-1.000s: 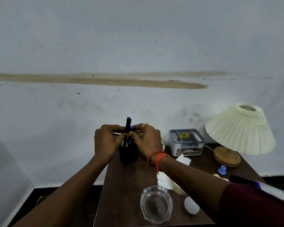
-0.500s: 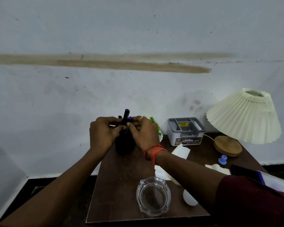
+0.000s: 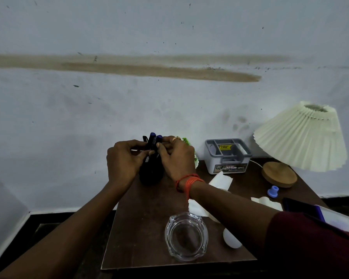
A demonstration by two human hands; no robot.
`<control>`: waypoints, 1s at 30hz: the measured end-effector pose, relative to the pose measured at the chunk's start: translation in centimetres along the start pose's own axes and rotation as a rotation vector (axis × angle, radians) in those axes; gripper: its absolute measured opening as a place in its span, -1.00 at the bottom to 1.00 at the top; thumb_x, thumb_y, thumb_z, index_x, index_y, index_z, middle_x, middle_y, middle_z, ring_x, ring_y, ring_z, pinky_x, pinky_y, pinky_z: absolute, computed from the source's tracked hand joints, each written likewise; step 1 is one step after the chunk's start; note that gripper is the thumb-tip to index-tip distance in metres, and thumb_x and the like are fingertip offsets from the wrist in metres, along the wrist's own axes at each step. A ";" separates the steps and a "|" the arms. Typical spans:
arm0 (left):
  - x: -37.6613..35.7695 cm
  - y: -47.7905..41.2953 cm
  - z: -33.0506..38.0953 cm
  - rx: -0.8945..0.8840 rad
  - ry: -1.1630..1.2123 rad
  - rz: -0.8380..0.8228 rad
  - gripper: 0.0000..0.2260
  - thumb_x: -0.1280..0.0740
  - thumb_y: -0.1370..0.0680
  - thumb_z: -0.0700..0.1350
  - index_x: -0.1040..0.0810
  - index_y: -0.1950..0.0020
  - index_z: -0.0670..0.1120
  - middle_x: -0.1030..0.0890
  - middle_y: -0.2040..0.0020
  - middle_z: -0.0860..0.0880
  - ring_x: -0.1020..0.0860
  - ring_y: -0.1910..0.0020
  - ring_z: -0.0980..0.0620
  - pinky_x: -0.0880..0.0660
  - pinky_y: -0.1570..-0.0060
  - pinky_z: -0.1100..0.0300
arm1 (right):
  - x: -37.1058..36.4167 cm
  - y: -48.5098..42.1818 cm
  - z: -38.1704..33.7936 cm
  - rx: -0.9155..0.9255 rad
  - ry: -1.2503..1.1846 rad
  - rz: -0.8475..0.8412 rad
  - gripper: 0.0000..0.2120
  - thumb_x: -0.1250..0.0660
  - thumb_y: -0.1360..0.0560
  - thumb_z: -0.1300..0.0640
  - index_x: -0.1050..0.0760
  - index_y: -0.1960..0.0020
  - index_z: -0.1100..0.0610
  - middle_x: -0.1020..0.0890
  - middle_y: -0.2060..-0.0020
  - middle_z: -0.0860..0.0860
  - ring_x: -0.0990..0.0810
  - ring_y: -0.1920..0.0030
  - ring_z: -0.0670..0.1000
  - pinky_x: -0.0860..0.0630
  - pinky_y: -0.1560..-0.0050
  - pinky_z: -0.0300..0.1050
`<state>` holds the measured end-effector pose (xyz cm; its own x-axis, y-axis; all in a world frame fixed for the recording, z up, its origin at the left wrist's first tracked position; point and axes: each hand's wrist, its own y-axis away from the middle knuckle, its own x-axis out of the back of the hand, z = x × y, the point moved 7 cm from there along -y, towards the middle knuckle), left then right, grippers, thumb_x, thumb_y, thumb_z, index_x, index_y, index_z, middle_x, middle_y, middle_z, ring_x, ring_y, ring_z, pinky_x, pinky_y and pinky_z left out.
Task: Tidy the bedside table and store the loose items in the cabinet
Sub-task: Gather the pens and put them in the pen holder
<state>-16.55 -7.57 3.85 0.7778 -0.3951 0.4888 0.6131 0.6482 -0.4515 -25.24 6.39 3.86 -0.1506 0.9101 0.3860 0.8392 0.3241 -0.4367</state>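
Note:
A black mesh pen holder [image 3: 151, 174] stands at the back left of the dark wooden bedside table [image 3: 141, 238]. Blue-capped pens [image 3: 152, 138] stick up out of it. My left hand [image 3: 123, 162] grips the holder's left rim. My right hand [image 3: 177, 160] pinches the pens at the holder's mouth, thumb and forefinger closed on them. The lower part of the pens is hidden inside the holder and behind my fingers.
A glass ashtray [image 3: 186, 236] sits near the front edge, a white egg-shaped object [image 3: 231, 239] beside it. White tissues [image 3: 221, 181], a grey organiser box [image 3: 228, 156], a blue cap [image 3: 273, 191], a pleated lamp [image 3: 300, 139] and a book [image 3: 334, 218] fill the right side. A green plant [image 3: 186, 140] hides behind my hand.
Both hands stay on the holder and pens. A second blue pen cap now shows beside the first. The view has tilted slightly, so the table sits lower and fuller in frame.

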 end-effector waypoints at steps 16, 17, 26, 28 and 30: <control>0.5 2.4 -1.4 0.034 0.039 0.013 -0.79 -0.59 -0.32 -0.05 -0.73 0.07 -0.02 -0.73 0.14 0.05 -0.69 0.25 0.14 -0.64 0.07 0.08 | 0.4 3.1 2.6 -0.055 -0.039 -0.082 -0.79 -0.31 -0.49 0.05 -0.62 -0.06 0.08 -0.73 0.13 0.01 -0.70 0.10 -0.06 -0.62 -0.04 -0.02; 0.5 2.7 -1.1 0.039 0.046 0.011 -0.79 -0.59 -0.32 -0.05 -0.73 0.08 -0.03 -0.73 0.15 0.05 -0.69 0.25 0.14 -0.64 0.07 0.08 | 1.0 3.5 2.8 -0.062 -0.030 -0.075 -0.79 -0.30 -0.49 0.03 -0.63 -0.05 0.07 -0.73 0.13 0.01 -0.70 0.11 -0.07 -0.63 -0.02 -0.02; -1.0 6.6 2.9 0.087 0.123 -0.044 -0.80 -0.58 -0.32 0.00 -0.74 0.10 0.00 -0.71 0.26 0.10 -0.64 0.28 0.30 -0.57 0.16 0.38 | 6.8 7.2 5.5 -0.157 0.025 -0.059 -0.80 -0.31 -0.47 -0.03 -0.63 0.00 0.02 -0.73 0.20 -0.02 -0.70 0.14 -0.10 -0.61 -0.02 -0.04; -1.9 7.7 3.7 0.097 0.140 -0.084 -0.81 -0.58 -0.33 0.02 -0.73 0.11 0.02 -0.70 0.28 0.13 -0.64 0.28 0.31 -0.58 0.16 0.36 | 8.6 7.8 5.9 -0.173 0.059 -0.034 -0.79 -0.30 -0.46 -0.07 -0.62 0.02 -0.01 -0.73 0.21 -0.04 -0.69 0.15 -0.11 -0.61 -0.02 -0.04; -2.8 8.7 4.3 0.106 0.142 -0.124 -0.82 -0.57 -0.34 0.03 -0.73 0.11 0.03 -0.71 0.28 0.14 -0.65 0.27 0.31 -0.60 0.16 0.31 | 10.5 8.4 6.5 -0.192 0.079 -0.019 -0.82 -0.32 -0.48 -0.03 -0.63 0.02 0.00 -0.73 0.19 -0.05 -0.69 0.15 -0.12 -0.60 -0.03 -0.07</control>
<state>-13.98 1.95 1.81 0.7135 -0.5592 0.4221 0.6933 0.6507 -0.3098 -23.19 20.37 -1.02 -0.1325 0.8789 0.4583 0.9220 0.2789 -0.2685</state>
